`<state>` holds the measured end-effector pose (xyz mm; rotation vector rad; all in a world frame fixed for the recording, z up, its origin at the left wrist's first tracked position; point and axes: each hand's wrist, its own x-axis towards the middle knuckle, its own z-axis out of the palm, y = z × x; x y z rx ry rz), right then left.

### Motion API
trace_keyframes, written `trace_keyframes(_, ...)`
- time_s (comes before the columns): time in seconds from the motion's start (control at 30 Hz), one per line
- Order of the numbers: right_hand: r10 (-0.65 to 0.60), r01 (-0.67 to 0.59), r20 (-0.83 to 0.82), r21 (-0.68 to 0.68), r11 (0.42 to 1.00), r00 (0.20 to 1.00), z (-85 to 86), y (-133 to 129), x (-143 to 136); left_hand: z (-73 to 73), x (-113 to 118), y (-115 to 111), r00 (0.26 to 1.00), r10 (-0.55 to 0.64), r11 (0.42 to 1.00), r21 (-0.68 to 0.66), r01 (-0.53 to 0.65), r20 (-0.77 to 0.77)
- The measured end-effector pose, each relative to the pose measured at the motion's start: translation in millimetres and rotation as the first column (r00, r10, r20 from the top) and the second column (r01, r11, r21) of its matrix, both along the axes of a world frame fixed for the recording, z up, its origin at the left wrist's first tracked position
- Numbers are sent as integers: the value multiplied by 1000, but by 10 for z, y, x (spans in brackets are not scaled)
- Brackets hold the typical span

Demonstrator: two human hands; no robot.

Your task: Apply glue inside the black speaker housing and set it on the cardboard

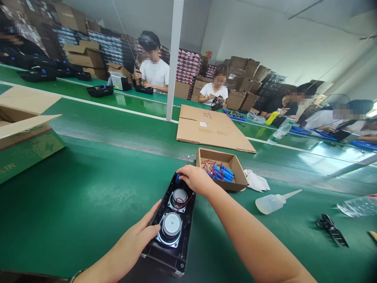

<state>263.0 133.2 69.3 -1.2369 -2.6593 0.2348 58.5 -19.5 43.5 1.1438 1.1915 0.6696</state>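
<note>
I judge I'm seating a blue battery cell (pixel 178 177) into the far end of the open speaker housing (pixel 172 224), which lies on the green table (pixel 88 204) near its front edge. My right hand (pixel 196 179) pinches the cell there, fingers curled; my left hand (pixel 138 236) lies spread along the housing's left side, steadying it. Next calls for pressing the cell home without trapping the red wires (pixel 184 202). The battery box (pixel 220 169) sits just beyond.

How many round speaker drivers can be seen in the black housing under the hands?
2. One speaker driver sits near the left hand; the other lies just below the right hand. That hand covers the black housing's far end.
</note>
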Motion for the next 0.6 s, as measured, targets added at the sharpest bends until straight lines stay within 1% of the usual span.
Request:
trace_keyframes(0.1,9,-10,-35,-13,1000,999,-29,17,3,10,4,4,999,17,1000,-16,-17,37)
trace_keyframes(0.2,13,-15,-68,-26,1000,998,-53,34,9,-2,-2,14,997,12,1000,-28,-9,78)
trace_keyframes(0.37,23,-26,-93,-31,999,995,-80,62,23,-32,-25,30,996,9,1000,-21,-7,87)
trace_keyframes(0.5,78,-75,-103,34,997,992,-128,92,33,-20,-25,37,993,32,998,-61,-25,112)
trace_keyframes(0.53,69,-64,-95,59,996,993,-144,94,27,-15,-18,38,991,49,995,-89,-38,125)
trace_keyframes(0.6,8,-3,-64,89,996,998,-168,79,-1,-18,-1,40,983,108,988,-124,-90,151)
